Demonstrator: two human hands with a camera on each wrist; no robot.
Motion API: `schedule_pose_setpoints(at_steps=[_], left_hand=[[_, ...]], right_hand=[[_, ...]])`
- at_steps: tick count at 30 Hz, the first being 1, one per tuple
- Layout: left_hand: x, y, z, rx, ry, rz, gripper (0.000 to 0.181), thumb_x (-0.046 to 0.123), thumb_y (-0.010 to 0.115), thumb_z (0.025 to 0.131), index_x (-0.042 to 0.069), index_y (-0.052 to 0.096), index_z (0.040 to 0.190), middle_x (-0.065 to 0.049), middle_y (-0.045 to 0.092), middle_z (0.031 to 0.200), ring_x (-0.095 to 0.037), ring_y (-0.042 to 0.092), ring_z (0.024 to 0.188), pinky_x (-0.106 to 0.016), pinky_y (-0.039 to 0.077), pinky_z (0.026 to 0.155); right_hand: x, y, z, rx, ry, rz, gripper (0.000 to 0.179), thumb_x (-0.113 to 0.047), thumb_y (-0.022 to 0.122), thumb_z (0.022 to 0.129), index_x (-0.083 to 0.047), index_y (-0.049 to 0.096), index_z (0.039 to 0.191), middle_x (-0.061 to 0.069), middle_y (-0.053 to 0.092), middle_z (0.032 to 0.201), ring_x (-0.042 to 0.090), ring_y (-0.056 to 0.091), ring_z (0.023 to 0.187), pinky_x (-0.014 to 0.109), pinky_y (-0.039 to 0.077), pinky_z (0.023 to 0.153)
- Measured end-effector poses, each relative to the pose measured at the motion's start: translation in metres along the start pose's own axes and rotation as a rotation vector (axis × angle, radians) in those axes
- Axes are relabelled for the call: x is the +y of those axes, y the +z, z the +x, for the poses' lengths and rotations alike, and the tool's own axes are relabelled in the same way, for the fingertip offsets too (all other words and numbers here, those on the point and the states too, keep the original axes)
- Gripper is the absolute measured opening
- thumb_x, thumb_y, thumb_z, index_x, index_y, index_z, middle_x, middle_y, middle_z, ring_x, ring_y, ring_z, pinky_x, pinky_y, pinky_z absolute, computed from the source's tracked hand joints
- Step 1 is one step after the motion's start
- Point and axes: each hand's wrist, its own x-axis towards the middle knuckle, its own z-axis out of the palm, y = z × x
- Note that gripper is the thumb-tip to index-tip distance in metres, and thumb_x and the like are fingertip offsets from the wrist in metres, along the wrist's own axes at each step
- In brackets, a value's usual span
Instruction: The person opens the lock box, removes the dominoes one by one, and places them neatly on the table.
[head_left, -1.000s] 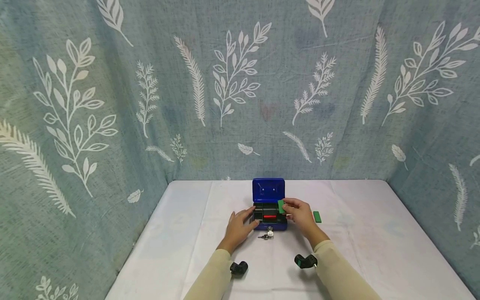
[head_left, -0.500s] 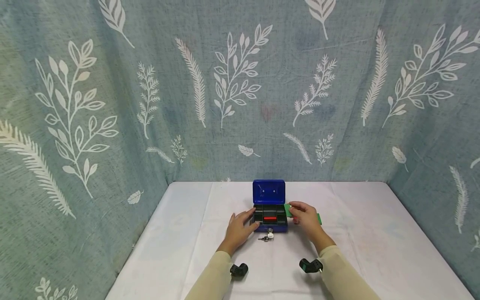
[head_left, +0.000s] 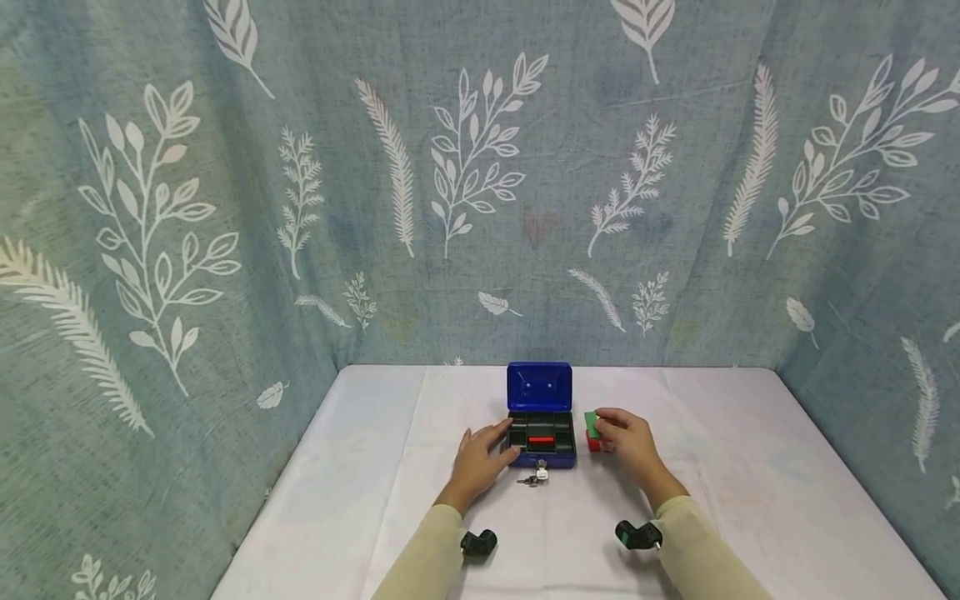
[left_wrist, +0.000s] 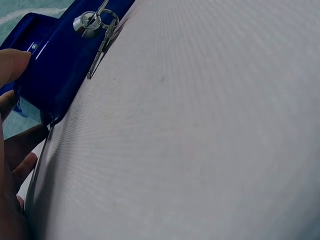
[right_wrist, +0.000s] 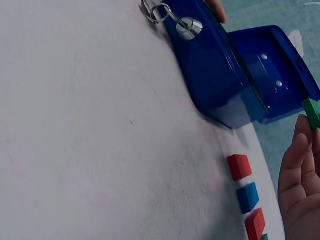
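An open blue cash box (head_left: 557,459) with a black compartment tray stands mid-table, its lid raised at the back. My left hand (head_left: 477,462) holds its left side, thumb at the front corner and fingers along the side wall. Keys (left_wrist: 102,42) hang from the front lock. Right of the box, my right hand (head_left: 630,447) pinches a green block (head_left: 591,424) between thumb and fingers. Below it, a row of blocks lies on the table: a red block (right_wrist: 239,167), a blue block (right_wrist: 248,197), another red one (right_wrist: 255,224) and a sliver of green.
A red bar-like piece (head_left: 541,439) shows in the tray's middle compartment. A white cloth (head_left: 375,467) covers the table. Patterned curtain (head_left: 480,200) closes off the back and both sides. A small black device (head_left: 637,535) sits at the right wrist, another (head_left: 478,544) at the left.
My right hand has moved right with the green block, from over the box's right edge to above the blocks beside it. The left hand stays at the box.
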Motion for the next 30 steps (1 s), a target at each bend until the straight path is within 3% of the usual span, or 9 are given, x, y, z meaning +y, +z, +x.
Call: schedule_pose_setpoints(at_steps=[20, 30], left_hand=[[0.001, 0.000, -0.002, -0.001, 0.009, 0.002, 0.059, 0.049, 0.062, 0.089, 0.027, 0.053, 0.142, 0.000, 0.057, 0.137, -0.026, 0.048, 0.129, -0.053, 0.012, 0.116], [0.002, -0.001, 0.000, 0.006, 0.011, 0.004, 0.059, 0.050, 0.061, 0.089, 0.026, 0.053, 0.142, -0.001, 0.057, 0.137, -0.027, 0.048, 0.129, -0.054, 0.012, 0.116]], right_hand=[[-0.001, -0.036, 0.008, -0.056, 0.050, -0.091, 0.037, -0.010, 0.062, 0.095, 0.003, 0.057, 0.129, 0.013, 0.060, 0.105, 0.021, 0.062, 0.085, 0.033, 0.058, 0.074], [0.001, -0.050, 0.009, -0.076, 0.057, -0.155, 0.037, -0.008, 0.059, 0.096, 0.003, 0.055, 0.131, 0.015, 0.060, 0.109, 0.021, 0.062, 0.089, 0.031, 0.057, 0.073]])
